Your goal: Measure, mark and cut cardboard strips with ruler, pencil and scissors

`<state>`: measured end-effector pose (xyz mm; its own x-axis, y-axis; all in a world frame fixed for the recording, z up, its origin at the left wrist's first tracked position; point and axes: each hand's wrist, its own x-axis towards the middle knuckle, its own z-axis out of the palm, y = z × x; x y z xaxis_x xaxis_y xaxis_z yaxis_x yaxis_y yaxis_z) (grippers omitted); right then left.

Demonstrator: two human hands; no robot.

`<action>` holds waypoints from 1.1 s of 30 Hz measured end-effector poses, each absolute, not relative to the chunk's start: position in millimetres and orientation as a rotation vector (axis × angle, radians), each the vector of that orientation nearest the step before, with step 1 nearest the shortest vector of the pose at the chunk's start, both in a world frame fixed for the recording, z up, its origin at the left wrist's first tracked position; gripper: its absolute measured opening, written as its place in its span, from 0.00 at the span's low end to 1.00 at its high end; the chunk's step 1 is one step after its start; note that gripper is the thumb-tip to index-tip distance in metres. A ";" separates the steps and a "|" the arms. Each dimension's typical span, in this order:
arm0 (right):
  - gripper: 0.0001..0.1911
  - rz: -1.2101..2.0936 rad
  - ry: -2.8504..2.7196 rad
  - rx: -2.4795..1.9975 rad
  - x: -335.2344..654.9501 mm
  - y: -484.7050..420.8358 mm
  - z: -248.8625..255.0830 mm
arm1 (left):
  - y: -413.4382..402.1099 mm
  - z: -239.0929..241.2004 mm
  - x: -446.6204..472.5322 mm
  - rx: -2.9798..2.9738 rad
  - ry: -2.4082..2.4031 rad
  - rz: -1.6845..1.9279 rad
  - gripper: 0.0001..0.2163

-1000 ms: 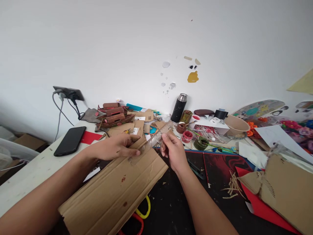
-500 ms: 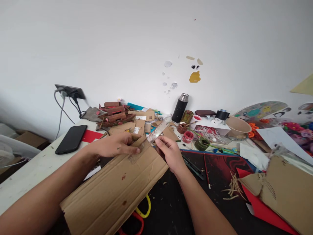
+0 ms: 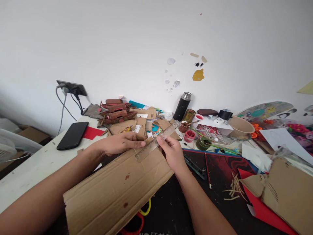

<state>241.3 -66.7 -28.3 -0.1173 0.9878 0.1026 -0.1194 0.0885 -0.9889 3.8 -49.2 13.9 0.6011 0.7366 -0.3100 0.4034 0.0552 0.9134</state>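
A long piece of brown corrugated cardboard slants up from the lower left, held above the dark mat. Across its far end lies a clear plastic ruler, sticking out past the cardboard towards the back. My left hand is closed on the cardboard's upper edge, its thumb pressed beside the ruler and its other fingers partly hidden. My right hand pinches the ruler against the right end of the cardboard, thumb on top. Scissors with red and yellow handles lie partly hidden beneath the cardboard.
A black phone lies on the left. Brown model boats, cardboard scraps, a black flask and open paint pots line the back. A green cutter-like tool, a red pencil and more cardboard are on the right.
The ruler has shifted further down onto the cardboard and lies flatter across it. My left thumb has moved right, nearer to my right hand. The view has shifted slightly.
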 end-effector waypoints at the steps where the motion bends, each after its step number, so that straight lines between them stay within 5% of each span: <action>1: 0.26 1.273 -1.244 -1.008 241.3 -67.1 -27.4 | -48.9 13.7 2.8 1.568 1.025 0.351 0.30; 9: 0.32 1.266 -1.200 -1.079 241.6 -65.5 -27.3 | -45.8 10.8 5.3 1.582 1.176 0.443 0.28; 15: 0.36 1.197 -1.272 -1.071 241.4 -68.5 -27.1 | -55.4 13.6 14.4 1.499 0.840 0.311 0.39; 21: 0.38 1.261 -1.237 -1.107 241.0 -66.2 -32.3 | -54.1 16.1 10.5 1.483 0.767 0.322 0.29; 33: 0.37 1.338 -1.225 -1.029 243.6 -64.6 -32.0 | -49.7 16.0 4.5 1.365 0.741 0.343 0.30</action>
